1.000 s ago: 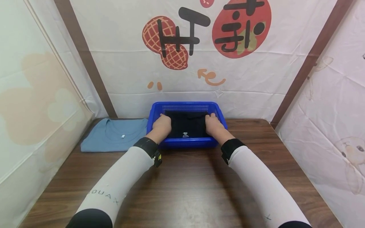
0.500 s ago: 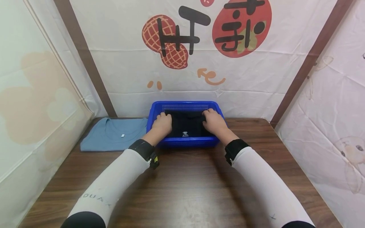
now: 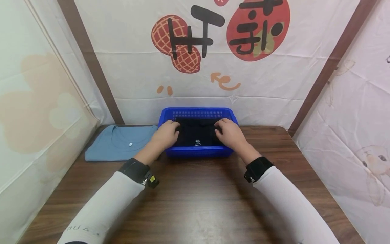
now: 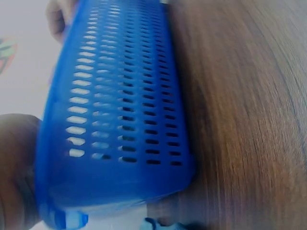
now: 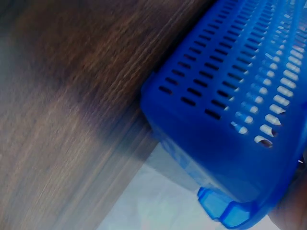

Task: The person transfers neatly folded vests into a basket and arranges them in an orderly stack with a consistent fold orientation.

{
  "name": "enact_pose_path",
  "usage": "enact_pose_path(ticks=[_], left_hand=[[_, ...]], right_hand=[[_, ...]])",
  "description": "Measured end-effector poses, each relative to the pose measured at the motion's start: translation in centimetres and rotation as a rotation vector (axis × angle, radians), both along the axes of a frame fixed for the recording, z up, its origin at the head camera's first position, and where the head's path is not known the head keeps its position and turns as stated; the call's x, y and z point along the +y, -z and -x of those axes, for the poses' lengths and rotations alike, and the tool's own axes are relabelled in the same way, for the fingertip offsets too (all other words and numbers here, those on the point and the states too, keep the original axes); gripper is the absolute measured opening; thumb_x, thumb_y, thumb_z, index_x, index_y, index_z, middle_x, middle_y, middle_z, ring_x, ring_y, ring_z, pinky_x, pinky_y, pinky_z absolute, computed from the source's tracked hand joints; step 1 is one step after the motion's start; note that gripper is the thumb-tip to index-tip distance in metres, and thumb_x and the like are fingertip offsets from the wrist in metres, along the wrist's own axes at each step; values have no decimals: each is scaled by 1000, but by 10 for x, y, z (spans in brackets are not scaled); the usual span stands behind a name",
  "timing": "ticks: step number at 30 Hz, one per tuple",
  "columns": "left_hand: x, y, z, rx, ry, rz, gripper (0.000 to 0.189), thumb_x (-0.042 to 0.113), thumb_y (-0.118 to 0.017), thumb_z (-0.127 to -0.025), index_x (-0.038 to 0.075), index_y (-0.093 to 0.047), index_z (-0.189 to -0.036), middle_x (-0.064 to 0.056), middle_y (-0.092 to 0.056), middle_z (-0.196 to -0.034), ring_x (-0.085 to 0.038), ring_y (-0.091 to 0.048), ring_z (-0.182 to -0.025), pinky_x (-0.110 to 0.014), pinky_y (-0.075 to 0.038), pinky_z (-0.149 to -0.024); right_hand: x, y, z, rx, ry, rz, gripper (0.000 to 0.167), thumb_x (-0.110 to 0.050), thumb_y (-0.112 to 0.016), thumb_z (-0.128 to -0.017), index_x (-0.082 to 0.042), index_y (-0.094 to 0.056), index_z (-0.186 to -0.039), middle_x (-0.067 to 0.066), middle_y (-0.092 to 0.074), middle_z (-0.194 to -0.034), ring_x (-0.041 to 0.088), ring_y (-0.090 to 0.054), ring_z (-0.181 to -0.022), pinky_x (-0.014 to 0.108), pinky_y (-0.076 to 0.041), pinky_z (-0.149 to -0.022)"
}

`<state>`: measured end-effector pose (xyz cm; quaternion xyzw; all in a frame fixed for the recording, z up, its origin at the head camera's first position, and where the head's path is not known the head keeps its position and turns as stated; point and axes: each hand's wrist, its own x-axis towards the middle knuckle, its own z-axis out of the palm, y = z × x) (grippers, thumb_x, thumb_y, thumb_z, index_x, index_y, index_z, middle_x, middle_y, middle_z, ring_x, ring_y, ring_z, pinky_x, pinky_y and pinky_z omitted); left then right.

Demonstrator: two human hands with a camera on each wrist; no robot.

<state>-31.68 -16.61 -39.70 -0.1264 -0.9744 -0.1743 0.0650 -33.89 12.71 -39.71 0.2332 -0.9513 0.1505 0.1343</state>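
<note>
A blue perforated basket (image 3: 198,113) stands at the table's far edge with a folded black garment (image 3: 197,133) lying in it. My left hand (image 3: 166,134) reaches over the basket's near left corner, its fingers lying on the garment's left part. My right hand (image 3: 230,133) comes in over the near right corner, fingers spread on the garment's right part. Neither hand grips anything that I can see. The left wrist view is filled by the basket wall (image 4: 115,110), close and blurred. The right wrist view shows the basket's wall and corner (image 5: 225,120).
A folded light-blue T-shirt (image 3: 122,145) lies on the brown wooden table (image 3: 195,196) left of the basket. White printed cloth walls close in at the back (image 3: 195,74), left and right. The basket sits against the back wall.
Both arms have drawn back toward me. The hands, curled at the garment's sides inside the basket before, now lie flatter on top of it near the front rim.
</note>
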Motion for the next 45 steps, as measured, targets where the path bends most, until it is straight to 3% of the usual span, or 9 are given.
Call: enact_pose_path(ticks=[6,15,21,24,27,31,35,41,45], left_hand=[[-14,-6,-15,87,46,-80,32,18,-57,-104,4,-63,-132,-15,-62,-125,-28,-59,-106,-47,-52,-96],[-19,-8,-37,118,116,-34,30,18,-62,-102,4,-66,-128,-14,-64,-127,-30,-62,-115,-48,-53,-99],[-27,-13,-55,125,136,-39,30,17,-63,-101,3,-66,-128,-15,-64,-126,-32,-62,-117,-50,-52,-101],[-36,-14,-61,101,101,-46,31,17,-62,-102,3,-65,-129,-16,-62,-125,-33,-62,-117,-52,-51,-100],[-52,-12,-63,56,27,-48,33,19,-61,-102,3,-63,-131,-19,-60,-131,-38,-60,-122,-57,-50,-101],[-84,-9,-66,-21,-81,-31,37,21,-59,-103,2,-61,-134,-25,-54,-140,-45,-54,-129,-63,-45,-103],[-124,-4,-64,-72,-140,20,40,21,-58,-102,-3,-58,-134,-33,-49,-142,-52,-47,-132,-68,-38,-107],[-180,22,-58,-150,-191,81,43,19,-57,-100,-10,-56,-131,-40,-49,-135,-58,-43,-129,-70,-36,-106],[-204,41,-56,-220,-219,111,45,17,-61,-97,-12,-56,-130,-39,-53,-129,-59,-47,-124,-71,-39,-101]], right_hand=[[-3,-1,-17,38,-42,10,27,-27,-63,-101,-11,-69,-122,6,-67,-124,26,-63,-117,44,-50,-102],[-6,2,-39,66,-94,33,26,-27,-64,-101,-11,-70,-120,5,-68,-120,24,-64,-112,43,-52,-99],[-7,6,-54,158,-153,33,21,-21,-69,-97,-11,-70,-116,4,-69,-115,22,-63,-109,41,-52,-98],[-8,9,-62,227,-195,33,20,-19,-70,-96,-10,-71,-113,4,-69,-112,23,-63,-107,42,-52,-97],[-15,10,-71,284,-238,41,17,-18,-71,-95,-10,-71,-110,4,-68,-108,22,-63,-102,41,-52,-93],[-29,10,-85,324,-294,56,14,-18,-71,-94,-11,-72,-106,2,-67,-104,20,-61,-96,37,-52,-84],[-50,10,-99,321,-345,54,11,-19,-72,-94,-14,-72,-104,-1,-65,-101,18,-60,-94,34,-50,-80],[-86,15,-116,275,-440,11,11,-24,-70,-96,-18,-72,-105,-5,-64,-102,14,-59,-98,30,-50,-84],[-109,17,-123,238,-496,-49,11,-26,-67,-98,-21,-71,-106,-7,-63,-104,12,-59,-101,28,-49,-89]])
